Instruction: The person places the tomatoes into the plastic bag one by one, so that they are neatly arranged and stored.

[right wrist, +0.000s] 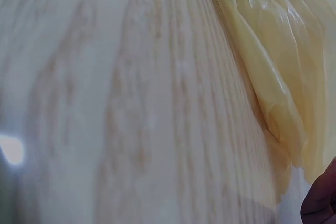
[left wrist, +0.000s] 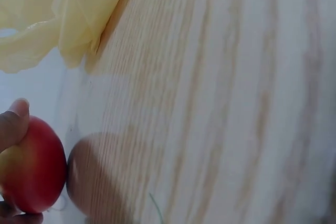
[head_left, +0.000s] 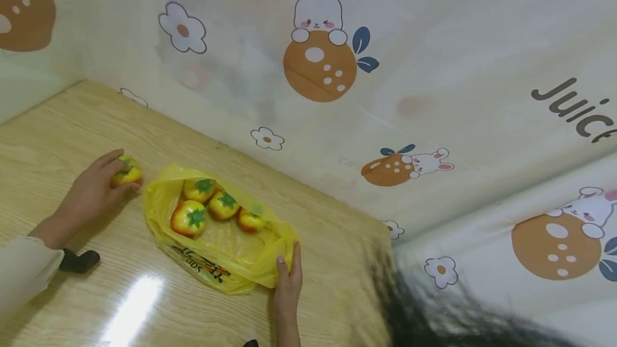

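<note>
My left hand (head_left: 98, 186) grips a yellow-red fruit with a green leafy top (head_left: 127, 172), between thumb and fingers, just left of the bag. In the left wrist view this fruit (left wrist: 39, 169) looks mostly red and sits close to the wooden surface, thumb on its side. A yellow plastic bag (head_left: 241, 277) with dark lettering lies with its mouth spread. Inside it are several similar fruits (head_left: 188, 218), their green star-shaped tops showing. The bag's right end is held by my right hand (head_left: 287, 288), thumb over the rim. Only a bit of that hand shows in the right wrist view.
Everything rests on a light wood-grain table (head_left: 332, 283). A patterned cloth wall (head_left: 231, 84) with rabbits and flowers rises along its far edge. A black wrist strap piece (head_left: 81, 261) hangs below the left cuff. Dark hair blurs the lower right.
</note>
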Motion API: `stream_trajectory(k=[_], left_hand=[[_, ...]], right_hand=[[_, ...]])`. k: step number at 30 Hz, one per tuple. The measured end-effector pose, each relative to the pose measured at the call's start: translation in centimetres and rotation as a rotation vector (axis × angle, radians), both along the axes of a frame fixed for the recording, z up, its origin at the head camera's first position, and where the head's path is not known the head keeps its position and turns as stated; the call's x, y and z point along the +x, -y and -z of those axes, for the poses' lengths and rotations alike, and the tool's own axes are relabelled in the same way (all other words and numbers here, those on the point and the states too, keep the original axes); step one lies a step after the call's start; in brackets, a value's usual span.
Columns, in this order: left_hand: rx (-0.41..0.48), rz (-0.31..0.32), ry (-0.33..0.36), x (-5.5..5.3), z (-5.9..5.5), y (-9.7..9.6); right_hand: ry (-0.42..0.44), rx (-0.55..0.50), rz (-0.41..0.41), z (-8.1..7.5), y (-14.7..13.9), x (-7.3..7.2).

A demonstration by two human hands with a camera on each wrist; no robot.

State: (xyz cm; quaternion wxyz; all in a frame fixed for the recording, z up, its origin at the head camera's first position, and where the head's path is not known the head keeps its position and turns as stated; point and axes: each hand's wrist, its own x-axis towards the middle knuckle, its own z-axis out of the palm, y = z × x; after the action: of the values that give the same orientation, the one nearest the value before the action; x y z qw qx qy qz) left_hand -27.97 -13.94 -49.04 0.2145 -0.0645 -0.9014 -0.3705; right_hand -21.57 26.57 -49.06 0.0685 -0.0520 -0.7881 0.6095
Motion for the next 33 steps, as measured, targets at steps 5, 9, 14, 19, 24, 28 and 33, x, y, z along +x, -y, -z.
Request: stream_trajectory(k=[5,9,14,19,24,28,33], left_hand=[[0.0,-0.01,0.008,0.22,0.07,0.04],[0.011,-0.01,0.025,0.19,0.14,0.14],[0.035,-0.012,0.08,0.01,0.27,0.33],[0.076,-0.022,0.146,0.05,0.32,0.53],[0.052,-0.009,0.113,-0.02,0.2,0.62],[0.032,0.002,0.066,-0.08,0.18,0.65],[0.038,0.004,0.074,0.0,0.16,0.61]], right_hand=[[-0.008,-0.006,-0.004,0.11,0.19,-0.2],[-0.021,-0.011,-0.004,0.19,0.28,-0.31],[-0.025,-0.029,-0.016,0.22,0.45,-0.45],[-0.024,-0.012,-0.016,0.42,0.58,-0.58],[-0.022,-0.018,-0.016,0.55,0.54,-0.52],[-0.017,-0.008,-0.011,0.64,0.5,-0.42],[-0.02,-0.017,-0.016,0.81,0.43,-0.37]])
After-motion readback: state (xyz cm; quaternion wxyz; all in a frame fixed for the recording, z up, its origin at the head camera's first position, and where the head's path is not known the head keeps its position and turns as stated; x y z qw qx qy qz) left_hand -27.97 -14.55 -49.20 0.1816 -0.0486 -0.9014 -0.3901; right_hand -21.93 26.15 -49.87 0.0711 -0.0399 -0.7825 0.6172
